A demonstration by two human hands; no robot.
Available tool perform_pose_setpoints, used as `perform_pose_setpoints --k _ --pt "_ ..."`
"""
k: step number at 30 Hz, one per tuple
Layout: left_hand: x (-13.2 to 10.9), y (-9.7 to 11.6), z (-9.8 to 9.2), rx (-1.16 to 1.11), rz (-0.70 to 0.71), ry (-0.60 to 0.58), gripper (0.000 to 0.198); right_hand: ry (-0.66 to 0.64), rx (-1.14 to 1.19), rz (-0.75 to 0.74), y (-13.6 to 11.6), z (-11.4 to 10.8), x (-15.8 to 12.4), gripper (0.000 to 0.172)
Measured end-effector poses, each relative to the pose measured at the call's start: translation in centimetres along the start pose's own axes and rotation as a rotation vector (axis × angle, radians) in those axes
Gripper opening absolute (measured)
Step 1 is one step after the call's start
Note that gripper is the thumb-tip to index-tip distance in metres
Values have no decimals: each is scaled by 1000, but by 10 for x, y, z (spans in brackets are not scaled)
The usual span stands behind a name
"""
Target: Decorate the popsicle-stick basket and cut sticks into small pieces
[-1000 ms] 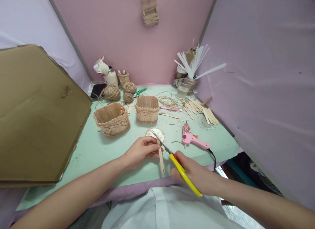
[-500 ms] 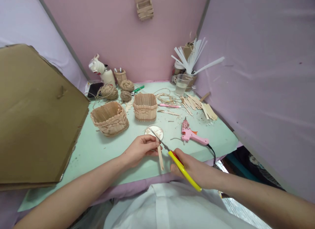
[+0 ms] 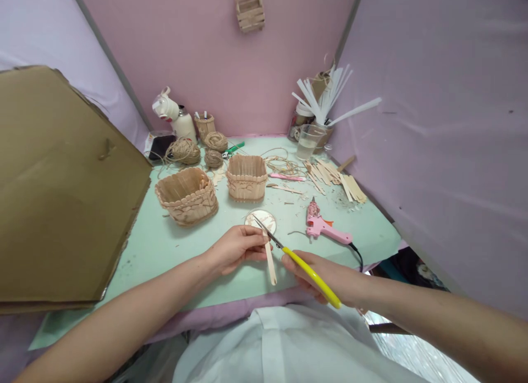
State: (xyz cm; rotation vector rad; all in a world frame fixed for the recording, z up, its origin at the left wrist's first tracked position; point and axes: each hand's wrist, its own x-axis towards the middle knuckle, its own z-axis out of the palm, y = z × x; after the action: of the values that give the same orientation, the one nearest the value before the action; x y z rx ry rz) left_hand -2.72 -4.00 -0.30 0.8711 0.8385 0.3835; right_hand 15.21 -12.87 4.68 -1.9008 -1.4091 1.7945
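Note:
My left hand (image 3: 241, 248) pinches a pale wooden craft stick (image 3: 270, 265) near its upper end, with the lower part hanging free towards me. My right hand (image 3: 315, 270) grips a pair of scissors (image 3: 307, 270) with long yellow handles. Their dark blades cross over the top of the stick, beside my left fingertips; whether they touch the wood I cannot tell. Just beyond lies a round white lid or dish (image 3: 264, 218) holding small wood scraps. Two small wooden-stick baskets, one on the left (image 3: 192, 207) and one in the middle (image 3: 247, 182), stand behind my hands.
A pink glue gun (image 3: 328, 229) with a black cord lies at the right. Behind it are loose craft sticks (image 3: 355, 186). Twine balls (image 3: 185, 151), a cream bottle (image 3: 184, 126) and a plastic cup (image 3: 309, 140) stand farther back. A large cardboard sheet (image 3: 66, 190) rises at the left.
My right hand has turned around the scissors, and the red inner part of the handle no longer shows. The left hand keeps its pinch on the stick. The whole view has shifted slightly.

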Motion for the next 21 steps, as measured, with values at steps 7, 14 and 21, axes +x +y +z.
perform_pose_setpoints --k 7,14,21 --pt "4 -1 -5 -44 -51 -19 13 -13 29 13 0 -2 4 46" --pt "6 1 -7 -70 -81 -17 10 -48 9 -40 -3 -2 6 47" --pt "7 0 -7 -71 -102 2 10 -101 47 -58 -3 -2 4 50"
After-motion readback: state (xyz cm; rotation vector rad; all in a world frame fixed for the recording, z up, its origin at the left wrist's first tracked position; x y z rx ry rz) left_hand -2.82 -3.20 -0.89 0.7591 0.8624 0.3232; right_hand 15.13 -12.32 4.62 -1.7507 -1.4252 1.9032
